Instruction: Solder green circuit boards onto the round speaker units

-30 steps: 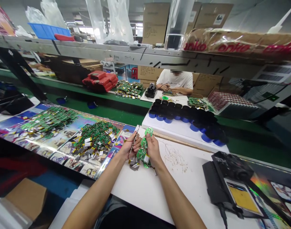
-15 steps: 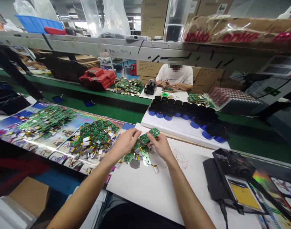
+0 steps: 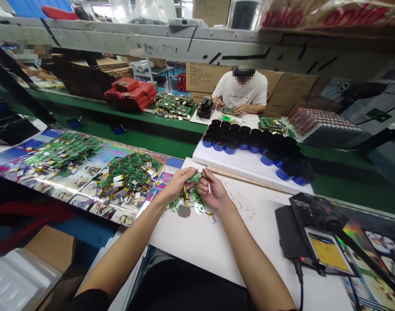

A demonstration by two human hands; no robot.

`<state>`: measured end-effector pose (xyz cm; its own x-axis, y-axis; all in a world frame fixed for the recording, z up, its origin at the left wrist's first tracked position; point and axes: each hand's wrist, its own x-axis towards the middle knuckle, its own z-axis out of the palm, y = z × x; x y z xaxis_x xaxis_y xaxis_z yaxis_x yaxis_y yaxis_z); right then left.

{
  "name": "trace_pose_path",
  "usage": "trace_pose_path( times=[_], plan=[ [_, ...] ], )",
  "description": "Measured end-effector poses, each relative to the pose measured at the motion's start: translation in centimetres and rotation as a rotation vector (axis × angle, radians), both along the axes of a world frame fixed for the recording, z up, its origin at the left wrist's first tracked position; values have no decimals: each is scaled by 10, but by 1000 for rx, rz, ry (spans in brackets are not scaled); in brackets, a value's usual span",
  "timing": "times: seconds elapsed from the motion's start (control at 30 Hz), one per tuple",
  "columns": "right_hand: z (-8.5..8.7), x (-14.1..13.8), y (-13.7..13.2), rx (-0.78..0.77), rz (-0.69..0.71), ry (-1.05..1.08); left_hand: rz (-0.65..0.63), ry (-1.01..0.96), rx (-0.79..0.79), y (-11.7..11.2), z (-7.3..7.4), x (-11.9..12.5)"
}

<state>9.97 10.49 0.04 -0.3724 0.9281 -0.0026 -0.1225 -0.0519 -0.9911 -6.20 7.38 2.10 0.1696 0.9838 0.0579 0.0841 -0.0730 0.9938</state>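
From my far seat, I watch two hands in the lower middle of the frame. The left hand (image 3: 177,183) is curled shut and pinches a green circuit board (image 3: 194,177) by its edge. The right hand (image 3: 215,193) is curled too and holds a thin silver tool (image 3: 209,186). It may be tweezers, but it is too small for me to be sure. The tool stands almost straight up, with its tip near the board. The board's long side seems to run up and to the right, toward the right hand. The board sits closer to the left hand, which is the one gripping it.

Just below the hands, a small heap of boards (image 3: 186,203) lies on the white counter (image 3: 197,255). I can count at least three boards, but they overlap. One gray piece (image 3: 183,211) and one small flat battery (image 3: 211,218) lie beside the heap.

Left of the hands, two big piles of boards (image 3: 129,172) sit on a bright printed mat (image 3: 80,201). There are too many boards to count. Up and to the right, a white tray (image 3: 236,166) holds more than twenty black cups (image 3: 242,138) with blue bottoms. At the top middle, one other person (image 3: 241,88) works at a far counter.
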Motion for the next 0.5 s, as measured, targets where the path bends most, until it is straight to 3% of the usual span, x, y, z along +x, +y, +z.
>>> trace_pose_path(
  times=[0.1, 0.17, 0.3, 0.4, 0.5],
  plan=[
    [-4, 4, 7, 100, 6, -119, -49, 95, 17, -11, -4, -18],
    [-6, 9, 12, 184, 21, -237, -39, 294, 78, -20, -9, -31],
    [-8, 11, 17, 346, 19, -500, 169, 847, 179, -33, -24, -48],
    [-9, 2, 17, 439, 27, -631, 188, 899, 139, -35, -34, -53],
    [-9, -7, 18, 495, 126, -686, 147, 879, 125, -33, -40, -54]
  ],
)
